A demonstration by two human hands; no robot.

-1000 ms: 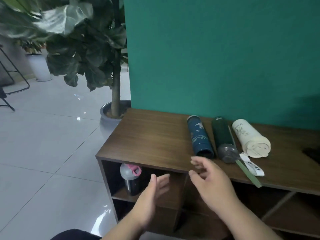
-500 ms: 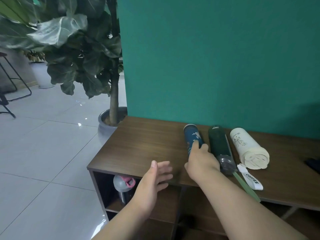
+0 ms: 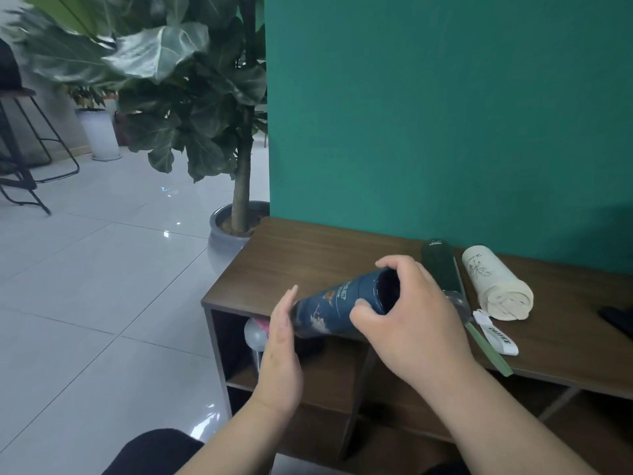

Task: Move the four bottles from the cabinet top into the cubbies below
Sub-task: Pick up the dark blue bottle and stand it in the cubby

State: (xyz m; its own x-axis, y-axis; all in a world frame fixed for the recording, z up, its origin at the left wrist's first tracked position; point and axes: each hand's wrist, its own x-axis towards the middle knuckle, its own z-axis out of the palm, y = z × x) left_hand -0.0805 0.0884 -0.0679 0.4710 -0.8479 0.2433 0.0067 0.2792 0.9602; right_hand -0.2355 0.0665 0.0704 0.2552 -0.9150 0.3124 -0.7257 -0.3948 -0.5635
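My right hand [image 3: 414, 317] grips one end of the dark blue patterned bottle [image 3: 337, 308] and holds it tilted above the front left of the wooden cabinet top [image 3: 308, 258]. With flat fingers, my left hand [image 3: 281, 351] touches the bottle's other end. Two more bottles lie on the top to the right: a dark green bottle [image 3: 440, 265], and beside it a cream bottle [image 3: 495, 282]. A grey bottle with a pink lid [image 3: 255, 334] stands in the top left cubby, partly hidden by my left hand.
A green strap and a white tag [image 3: 496, 337] lie near the cabinet's front edge. A dark object [image 3: 616, 320] sits at the far right. A potted plant [image 3: 236, 221] stands left of the cabinet by the teal wall. White tiled floor and a stool [image 3: 30, 152] lie to the left.
My right hand closed on the blue bottle and lifted it off the cabinet top, swinging it leftward toward the front edge. My left hand rose to meet its other end.
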